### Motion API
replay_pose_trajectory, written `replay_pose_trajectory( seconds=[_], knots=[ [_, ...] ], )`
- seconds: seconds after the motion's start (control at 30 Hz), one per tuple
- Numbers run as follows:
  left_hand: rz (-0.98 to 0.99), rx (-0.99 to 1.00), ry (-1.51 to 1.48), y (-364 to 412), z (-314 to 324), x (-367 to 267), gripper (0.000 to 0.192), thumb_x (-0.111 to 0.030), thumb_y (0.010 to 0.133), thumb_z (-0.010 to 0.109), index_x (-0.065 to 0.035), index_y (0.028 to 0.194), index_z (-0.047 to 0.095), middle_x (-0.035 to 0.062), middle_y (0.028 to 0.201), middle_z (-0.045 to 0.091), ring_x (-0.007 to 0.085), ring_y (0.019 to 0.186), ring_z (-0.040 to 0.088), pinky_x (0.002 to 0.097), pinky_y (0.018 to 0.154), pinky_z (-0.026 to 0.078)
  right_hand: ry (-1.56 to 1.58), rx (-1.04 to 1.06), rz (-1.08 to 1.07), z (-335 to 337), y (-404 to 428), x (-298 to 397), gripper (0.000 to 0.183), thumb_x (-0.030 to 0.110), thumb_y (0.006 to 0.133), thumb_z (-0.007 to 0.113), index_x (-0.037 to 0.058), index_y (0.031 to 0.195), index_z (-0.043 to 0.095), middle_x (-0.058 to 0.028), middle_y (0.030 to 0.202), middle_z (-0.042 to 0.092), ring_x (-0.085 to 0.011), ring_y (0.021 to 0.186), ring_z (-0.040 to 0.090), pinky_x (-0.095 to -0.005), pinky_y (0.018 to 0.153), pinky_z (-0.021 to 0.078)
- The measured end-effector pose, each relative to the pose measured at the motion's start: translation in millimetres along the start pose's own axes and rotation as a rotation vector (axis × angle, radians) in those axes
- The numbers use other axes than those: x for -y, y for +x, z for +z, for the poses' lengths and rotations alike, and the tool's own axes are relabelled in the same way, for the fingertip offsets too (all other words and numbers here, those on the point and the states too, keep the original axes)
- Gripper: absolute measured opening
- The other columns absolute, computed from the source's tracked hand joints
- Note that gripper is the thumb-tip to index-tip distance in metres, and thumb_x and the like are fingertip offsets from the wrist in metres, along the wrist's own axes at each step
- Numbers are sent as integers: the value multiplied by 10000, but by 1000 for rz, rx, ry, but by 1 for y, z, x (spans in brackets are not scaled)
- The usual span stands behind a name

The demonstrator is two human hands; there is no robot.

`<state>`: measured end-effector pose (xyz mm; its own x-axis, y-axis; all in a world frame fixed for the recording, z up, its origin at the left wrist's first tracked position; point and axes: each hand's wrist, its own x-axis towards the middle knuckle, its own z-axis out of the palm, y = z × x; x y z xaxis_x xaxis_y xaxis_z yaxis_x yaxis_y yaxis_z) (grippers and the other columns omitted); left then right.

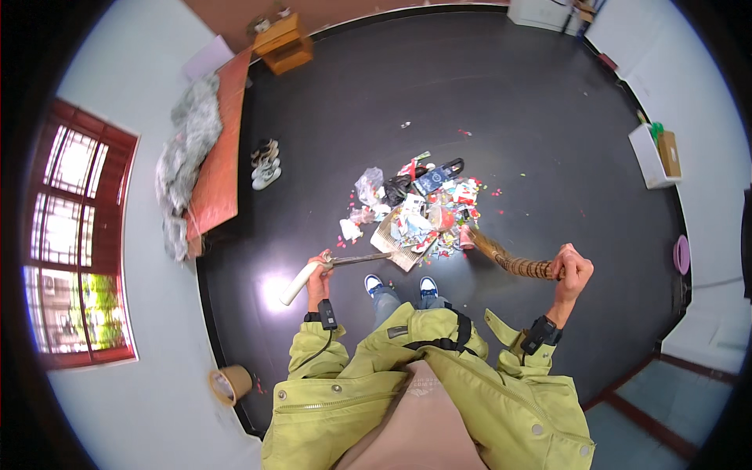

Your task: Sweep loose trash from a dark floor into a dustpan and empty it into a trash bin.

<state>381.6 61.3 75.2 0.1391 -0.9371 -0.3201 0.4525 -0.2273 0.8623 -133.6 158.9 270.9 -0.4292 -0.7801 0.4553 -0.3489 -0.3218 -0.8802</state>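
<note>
My left hand (319, 279) grips the long handle of a dustpan (405, 260), whose ribbed, pale pan rests on the dark floor before my shoes. Paper scraps and packaging lie on the pan. In my right hand (573, 271) is a bound straw broom (520, 264), its bristles slanting down to the right side of the litter. A pink paper cup (466, 237) lies at the bristle tips. Beyond the pan spreads a heap of litter (449, 202), with a clear plastic bag (369, 187), a black plastic bag (398, 189) and a dark blue bag (433, 180) in it.
To the left stand a red board platform (220, 170) with a grey fluffy cover (191, 153), pairs of shoes (266, 170) and a wastebasket (232, 385). A wooden cabinet (285, 44) is at the back. By the right wall are a white bin (653, 155) and a purple basin (681, 254).
</note>
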Motion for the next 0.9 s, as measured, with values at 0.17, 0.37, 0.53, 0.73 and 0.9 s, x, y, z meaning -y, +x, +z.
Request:
replay_pose_trajectory(
  seconds=[0.17, 0.37, 0.53, 0.73, 0.9],
  knots=[
    [70, -61, 35, -61, -19, -11, 165, -32, 764, 495, -77, 906, 565, 133, 1205, 574, 186, 1020, 552, 266, 755, 481, 81, 41, 10, 6, 6, 4, 292, 3, 769, 426, -35, 480, 434, -55, 448, 417, -114, 460, 383, -263, 436, 280],
    [123, -156, 64, -131, -24, -33, 160, -30, 767, 481, -71, 898, 562, 154, 1214, 577, 210, 1062, 558, 296, 814, 507, 178, 157, -35, 19, 20, 8, 310, -1, 783, 433, -35, 475, 431, -56, 444, 427, -117, 457, 378, -258, 432, 282],
    [238, -236, 70, -198, -41, -41, 170, -11, 760, 462, -53, 893, 558, 196, 1162, 594, 254, 1071, 592, 323, 819, 542, 264, 265, -53, 34, 36, 23, 327, -8, 794, 427, -26, 468, 438, -51, 438, 429, -116, 454, 374, -260, 447, 284],
    [361, -429, 76, -281, -63, -39, 75, -83, 859, 502, -70, 903, 561, 197, 1121, 619, 226, 999, 618, 303, 744, 558, 351, 447, -76, 67, 41, 38, 355, -5, 813, 419, -11, 459, 450, -50, 433, 437, -113, 453, 368, -261, 460, 279],
    [408, -691, 125, -339, -44, -43, 114, -168, 918, 541, -60, 937, 572, 158, 1054, 664, 168, 919, 640, 268, 711, 536, 417, 616, -122, 101, 36, 56, 368, -2, 824, 413, -17, 460, 460, -49, 428, 430, -111, 448, 365, -262, 459, 282]
  ],
)
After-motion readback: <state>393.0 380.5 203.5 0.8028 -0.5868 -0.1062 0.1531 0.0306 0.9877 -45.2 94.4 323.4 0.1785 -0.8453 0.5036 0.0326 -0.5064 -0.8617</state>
